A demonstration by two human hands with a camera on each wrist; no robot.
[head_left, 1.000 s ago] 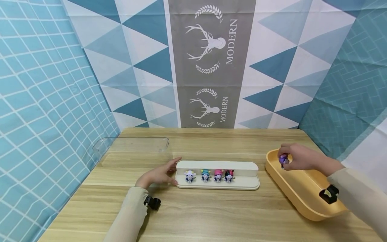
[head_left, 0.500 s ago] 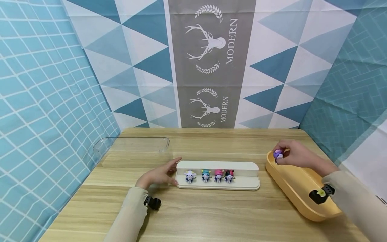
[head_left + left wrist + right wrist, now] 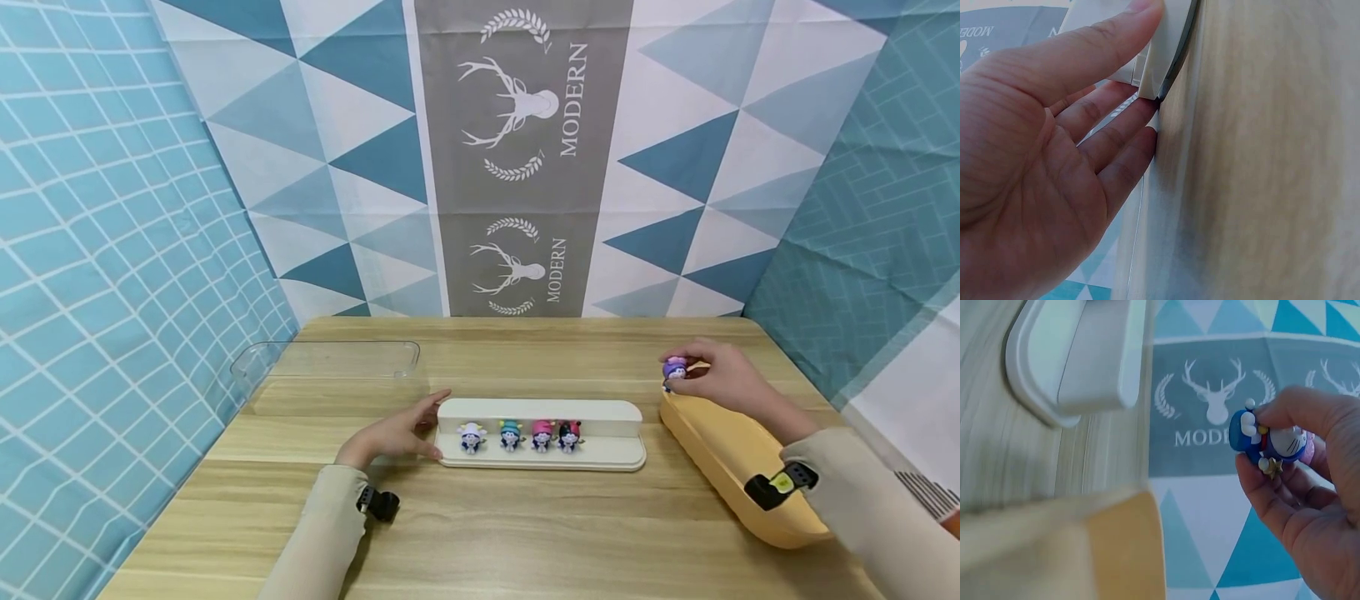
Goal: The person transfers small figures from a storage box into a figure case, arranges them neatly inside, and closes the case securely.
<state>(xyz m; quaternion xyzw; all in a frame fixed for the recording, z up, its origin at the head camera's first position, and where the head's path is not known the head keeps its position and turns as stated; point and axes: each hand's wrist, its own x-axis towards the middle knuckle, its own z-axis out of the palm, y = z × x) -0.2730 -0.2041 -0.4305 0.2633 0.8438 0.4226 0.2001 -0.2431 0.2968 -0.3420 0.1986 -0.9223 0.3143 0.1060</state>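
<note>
A cream stand (image 3: 525, 458) bears a row of small figures: white-hatted (image 3: 471, 437), teal-hatted (image 3: 510, 435), pink-hatted (image 3: 542, 436) and red-and-black-hatted (image 3: 568, 436). Its left end is held between thumb and fingers of my left hand (image 3: 396, 433); the left wrist view has the hand (image 3: 1060, 144) with its thumb on the stand (image 3: 1169, 37). Over the far left end of the orange bin (image 3: 742, 475), my right hand (image 3: 723, 379) pinches a purple-hatted figure (image 3: 674, 371). In the right wrist view this figure (image 3: 1282, 442) lies sideways in the hand (image 3: 1329, 481).
At the back left of the wooden table (image 3: 540, 533) lies a clear plastic cover (image 3: 330, 358). Patterned cloths (image 3: 525, 275) hang behind the table and along both sides. The orange bin (image 3: 1125, 544) also shows in the right wrist view, below the stand's end (image 3: 1094, 369).
My right hand has moved left and slightly away with the purple-hatted figure, from inside the bin to above its far left rim. The left hand and the stand have stayed in place.
</note>
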